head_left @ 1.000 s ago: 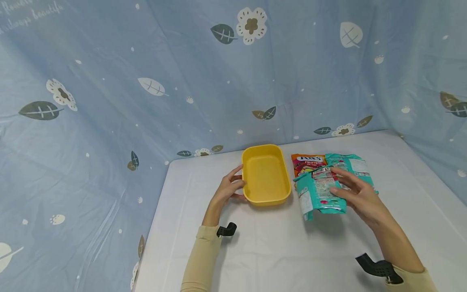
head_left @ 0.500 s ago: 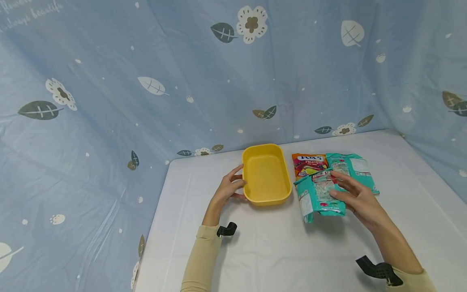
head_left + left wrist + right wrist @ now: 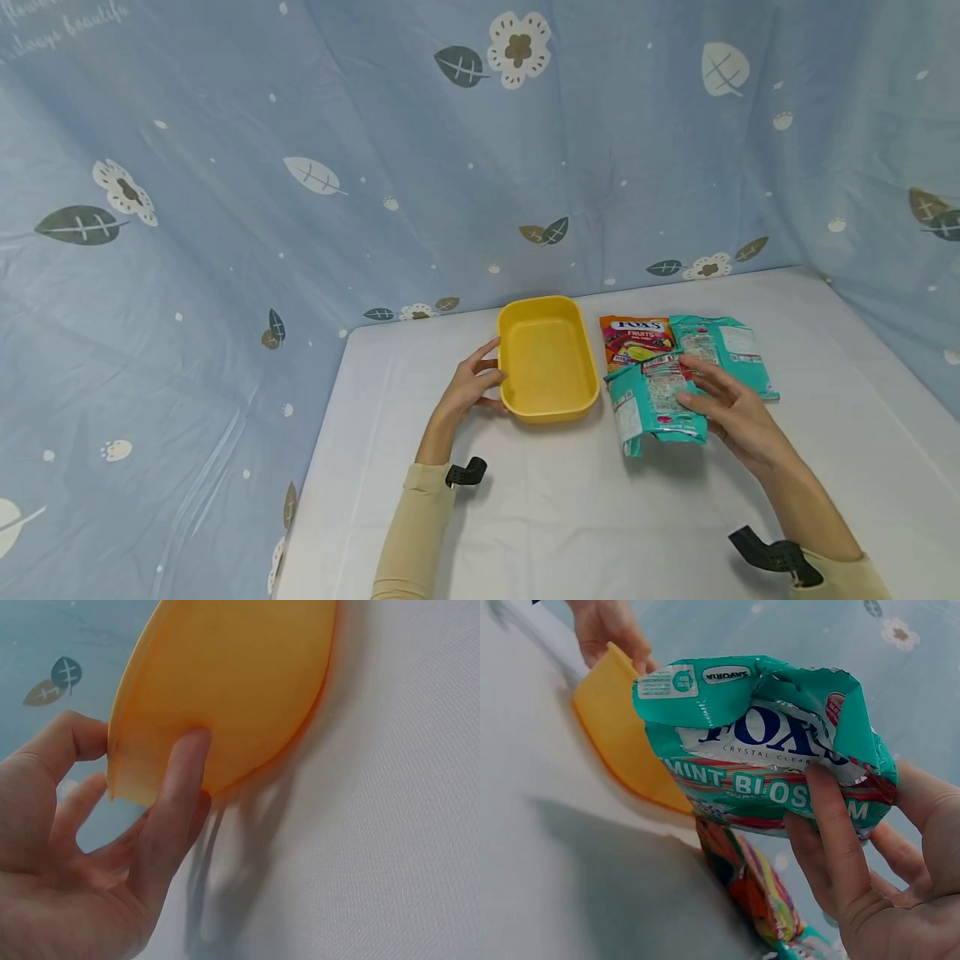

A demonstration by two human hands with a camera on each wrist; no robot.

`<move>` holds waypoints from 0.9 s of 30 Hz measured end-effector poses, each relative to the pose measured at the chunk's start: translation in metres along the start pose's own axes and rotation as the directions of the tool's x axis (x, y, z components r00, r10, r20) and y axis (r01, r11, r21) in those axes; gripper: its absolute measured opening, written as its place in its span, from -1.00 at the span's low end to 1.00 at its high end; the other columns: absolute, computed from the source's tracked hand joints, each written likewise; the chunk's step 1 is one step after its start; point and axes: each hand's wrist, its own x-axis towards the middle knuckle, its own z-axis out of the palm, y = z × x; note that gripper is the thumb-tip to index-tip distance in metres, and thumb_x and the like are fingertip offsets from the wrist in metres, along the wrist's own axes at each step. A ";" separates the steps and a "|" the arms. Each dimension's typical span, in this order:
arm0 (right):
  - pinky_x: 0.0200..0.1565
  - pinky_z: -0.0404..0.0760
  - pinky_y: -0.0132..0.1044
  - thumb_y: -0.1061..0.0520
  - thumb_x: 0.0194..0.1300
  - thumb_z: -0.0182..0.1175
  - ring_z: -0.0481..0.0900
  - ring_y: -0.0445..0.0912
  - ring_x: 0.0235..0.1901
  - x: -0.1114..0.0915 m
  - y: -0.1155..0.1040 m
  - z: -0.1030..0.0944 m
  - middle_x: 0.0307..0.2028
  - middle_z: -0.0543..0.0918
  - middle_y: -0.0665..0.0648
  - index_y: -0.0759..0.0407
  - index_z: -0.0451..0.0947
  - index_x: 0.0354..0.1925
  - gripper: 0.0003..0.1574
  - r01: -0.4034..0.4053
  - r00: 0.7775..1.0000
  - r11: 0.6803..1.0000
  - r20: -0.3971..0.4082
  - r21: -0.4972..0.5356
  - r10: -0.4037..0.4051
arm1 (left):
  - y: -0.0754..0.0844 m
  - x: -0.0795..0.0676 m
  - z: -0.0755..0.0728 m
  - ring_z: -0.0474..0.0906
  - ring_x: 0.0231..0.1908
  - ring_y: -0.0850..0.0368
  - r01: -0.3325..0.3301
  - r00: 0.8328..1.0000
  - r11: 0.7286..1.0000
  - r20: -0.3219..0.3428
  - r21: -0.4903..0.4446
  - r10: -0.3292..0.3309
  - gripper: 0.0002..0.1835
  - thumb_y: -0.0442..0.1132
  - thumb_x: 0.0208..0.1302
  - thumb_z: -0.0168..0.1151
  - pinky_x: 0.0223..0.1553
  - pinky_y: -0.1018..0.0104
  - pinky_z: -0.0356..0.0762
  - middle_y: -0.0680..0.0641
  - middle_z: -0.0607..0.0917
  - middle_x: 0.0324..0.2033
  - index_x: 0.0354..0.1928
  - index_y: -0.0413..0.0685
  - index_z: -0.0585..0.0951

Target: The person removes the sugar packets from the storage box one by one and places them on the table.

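Observation:
My right hand (image 3: pixel 738 412) holds a teal candy bag (image 3: pixel 647 404) by its right side, thumb and fingers on opposite faces. In the right wrist view its front reads Fox's Mint Blossom, and the end flap is folded over. The bag is raised above the white table, casting a shadow. Behind it lie an orange Fox's Fruits bag (image 3: pixel 633 337) and another teal bag (image 3: pixel 738 350), both partly covered. With its fingertips at the rim and outer wall, my left hand (image 3: pixel 468 387) holds the left side of a yellow plastic tub (image 3: pixel 547 358), which has nothing inside.
A white cloth covers the table (image 3: pixel 555 508). Blue curtains (image 3: pixel 420 183) with leaf and flower prints hang behind and to the left. A black strap (image 3: pixel 467 472) sits on the left wrist, another strap (image 3: pixel 776 554) on the right.
The teal bag in my right hand has come slightly down and toward me, showing more of the orange bag behind. My left hand and the yellow tub stay in place.

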 end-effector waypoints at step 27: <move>-0.15 0.74 -0.45 0.08 0.42 0.17 0.47 -0.39 0.02 0.004 0.019 -0.002 0.31 0.18 -0.05 -0.16 0.11 0.51 -0.20 -0.071 0.997 0.997 0.000 0.031 0.071 | -0.021 0.013 -0.002 0.64 -0.03 -0.01 -0.011 0.999 1.000 -0.042 0.012 0.011 -0.26 -0.22 0.26 0.30 -0.36 0.01 0.78 -0.15 0.45 0.26 0.41 0.54 0.30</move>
